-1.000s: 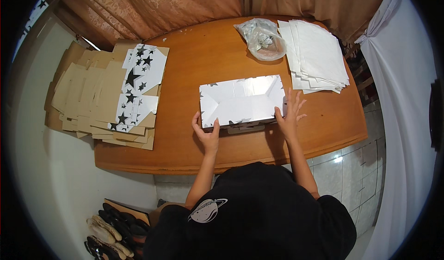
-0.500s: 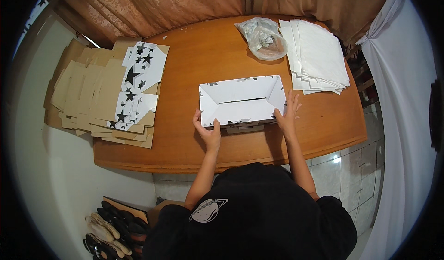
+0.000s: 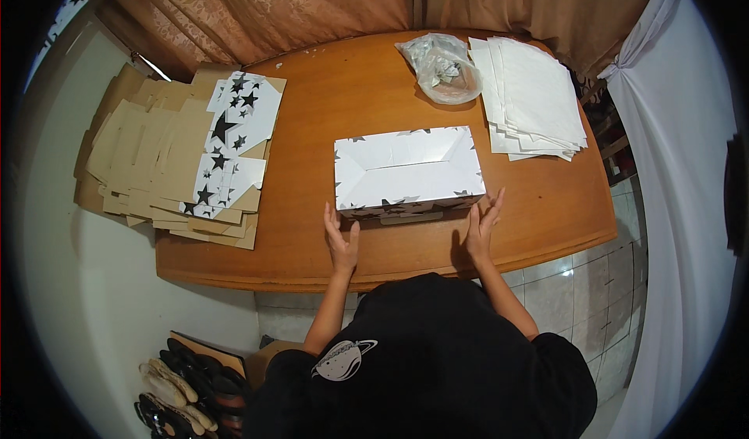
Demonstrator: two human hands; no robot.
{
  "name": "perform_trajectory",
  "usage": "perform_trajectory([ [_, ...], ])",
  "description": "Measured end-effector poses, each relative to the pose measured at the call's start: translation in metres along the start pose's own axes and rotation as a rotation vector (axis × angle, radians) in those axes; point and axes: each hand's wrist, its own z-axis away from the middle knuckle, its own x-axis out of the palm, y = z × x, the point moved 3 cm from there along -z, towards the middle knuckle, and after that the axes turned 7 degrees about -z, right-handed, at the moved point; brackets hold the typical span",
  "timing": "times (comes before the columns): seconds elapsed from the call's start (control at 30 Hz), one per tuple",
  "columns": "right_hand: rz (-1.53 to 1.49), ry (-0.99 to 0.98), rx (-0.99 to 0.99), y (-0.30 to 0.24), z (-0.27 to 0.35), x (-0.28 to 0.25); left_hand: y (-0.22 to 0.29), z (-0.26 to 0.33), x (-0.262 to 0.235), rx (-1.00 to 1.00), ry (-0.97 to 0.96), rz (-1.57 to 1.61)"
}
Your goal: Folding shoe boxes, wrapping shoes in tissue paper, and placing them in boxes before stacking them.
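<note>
A white cardboard box (image 3: pixel 409 166) with black stars stands on the wooden table in front of me. Its top flaps fold inward and meet along a thin slit at the middle. By the box's near left corner is my left hand (image 3: pixel 341 244), fingers stretched out and holding nothing. My right hand (image 3: pixel 481 232) is at the near right corner, likewise with spread fingers and nothing in it. Whether any fingertip still touches the box I cannot tell.
Flat brown cardboard pieces (image 3: pixel 148 150) are stacked at the table's left, star-printed sheets (image 3: pixel 234 127) on top. At the back right are a clear plastic bag (image 3: pixel 442 68) and a pile of white sheets (image 3: pixel 534 95). Several shoes (image 3: pixel 187 384) lie below left.
Both hands have let go of the box's near corners and drawn back toward me. The slit between the flaps has narrowed as they came together.
</note>
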Motion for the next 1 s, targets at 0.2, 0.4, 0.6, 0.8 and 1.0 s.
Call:
perform_trajectory([
  [0.2,-0.106,-0.019,-0.077,-0.009,-0.017,0.015,0.033,-0.01,-0.003,0.286,0.006,-0.322],
  [0.4,0.04,-0.111,-0.069,-0.037,-0.074,0.02,0.057,-0.056,-0.014,0.51,0.029,-0.8],
  [0.6,0.356,-0.105,-0.182,-0.049,-0.081,0.032,0.085,-0.099,-0.012,0.526,-0.113,-0.787],
  [0.8,0.368,-0.149,-0.304,-0.038,-0.067,0.035,0.104,-0.128,-0.007,0.675,-0.608,-0.765],
  [1.0,0.293,-0.212,-0.297,-0.031,-0.084,0.033,0.114,-0.147,0.027,0.701,-0.751,-0.983],
])
